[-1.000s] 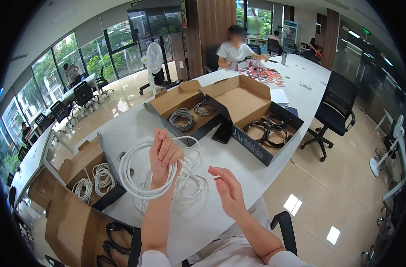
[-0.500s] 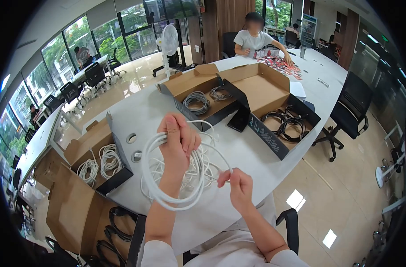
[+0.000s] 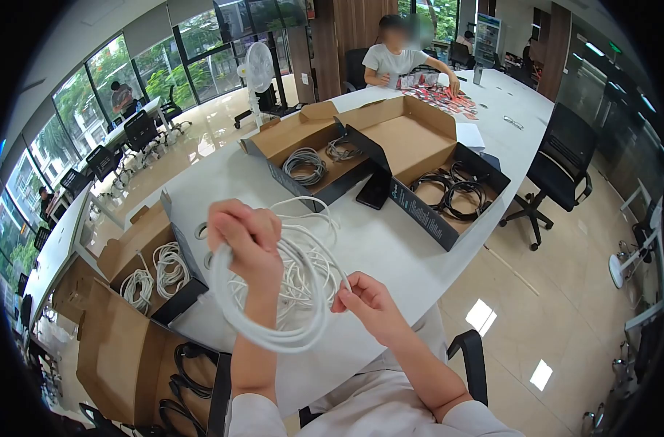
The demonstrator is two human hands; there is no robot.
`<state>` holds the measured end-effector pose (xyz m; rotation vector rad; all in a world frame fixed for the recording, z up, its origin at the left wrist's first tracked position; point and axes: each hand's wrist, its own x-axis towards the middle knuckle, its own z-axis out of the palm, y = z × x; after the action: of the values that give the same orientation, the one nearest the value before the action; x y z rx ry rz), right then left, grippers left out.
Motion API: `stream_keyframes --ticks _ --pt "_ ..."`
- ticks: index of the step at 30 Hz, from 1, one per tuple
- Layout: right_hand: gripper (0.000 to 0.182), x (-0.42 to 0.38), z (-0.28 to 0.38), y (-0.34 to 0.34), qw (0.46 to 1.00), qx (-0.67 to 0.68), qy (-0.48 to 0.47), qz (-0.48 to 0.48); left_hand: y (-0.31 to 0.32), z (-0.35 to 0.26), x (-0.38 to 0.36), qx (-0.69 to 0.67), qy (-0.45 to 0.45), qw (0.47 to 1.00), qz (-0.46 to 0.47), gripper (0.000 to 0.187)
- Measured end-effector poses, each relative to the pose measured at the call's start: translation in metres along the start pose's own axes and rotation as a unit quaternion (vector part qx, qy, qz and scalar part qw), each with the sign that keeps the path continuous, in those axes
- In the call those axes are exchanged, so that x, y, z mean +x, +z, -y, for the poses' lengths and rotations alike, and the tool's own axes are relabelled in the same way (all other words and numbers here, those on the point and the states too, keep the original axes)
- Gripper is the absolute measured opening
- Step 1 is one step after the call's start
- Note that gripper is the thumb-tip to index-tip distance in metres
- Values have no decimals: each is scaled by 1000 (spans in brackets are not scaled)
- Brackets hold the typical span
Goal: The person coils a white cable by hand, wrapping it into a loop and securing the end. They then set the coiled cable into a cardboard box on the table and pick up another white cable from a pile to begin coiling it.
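Observation:
My left hand (image 3: 246,239) is closed around a coil of white cable (image 3: 275,341), which hangs in several loops below it above the table. A strand of the same cable runs across to my right hand (image 3: 372,304), which pinches it between thumb and fingers. Behind the coil, a loose tangle of white cable (image 3: 292,275) lies on the white table (image 3: 354,240), partly hidden by the loops and my left hand.
Open cardboard boxes hold coiled cables: white ones (image 3: 171,268) at left, grey ones (image 3: 304,167) behind, black ones (image 3: 448,191) at right, black cords (image 3: 193,373) at lower left. A black phone (image 3: 374,191) lies between the rear boxes. Across the table, a person (image 3: 399,62) handles red pieces.
My left hand has moved left and down with the coil, which swings and blurs. My right hand has shifted slightly left, still on the strand. The whole view has turned a little.

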<state>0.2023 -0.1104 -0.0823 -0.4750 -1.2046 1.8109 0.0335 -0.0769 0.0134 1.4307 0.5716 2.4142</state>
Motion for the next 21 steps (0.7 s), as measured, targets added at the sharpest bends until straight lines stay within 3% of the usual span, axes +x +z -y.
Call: stream_keyframes --ticks 3,4,6,7,8,12,15,16,19,21 --pt "14 5 -20 -5 988 -117 -78 -60 -4 -11 11 -171 -138 975 -30 36" --pt "15 6 -24 -7 978 -185 -87 -50 -12 -10 13 -272 -179 946 6 31" --pt "18 7 -29 -9 942 -318 -102 -31 -14 -15 17 -424 -242 872 -32 29" --pt "20 7 -32 -6 940 -322 -107 -35 -15 -17 19 -494 -271 825 -52 28" --pt "22 8 -34 -3 938 -325 -111 -38 -22 -14 19 -503 -271 820 -27 26" --pt "27 11 -42 -1 959 -259 -107 -46 -20 -15 19 -351 -184 917 -40 25" --pt "29 13 -39 -5 973 -213 -80 -44 -12 -12 16 -55 -48 996 -57 32" --pt "28 12 -34 -5 982 -170 -54 -54 -10 -7 16 -7 0 998 -57 38" --pt "28 10 -18 -6 997 -48 17 -60 -20 -6 11 78 33 992 95 44" --pt "30 10 -13 -12 998 22 54 -38 -24 0 10 168 90 971 147 49"
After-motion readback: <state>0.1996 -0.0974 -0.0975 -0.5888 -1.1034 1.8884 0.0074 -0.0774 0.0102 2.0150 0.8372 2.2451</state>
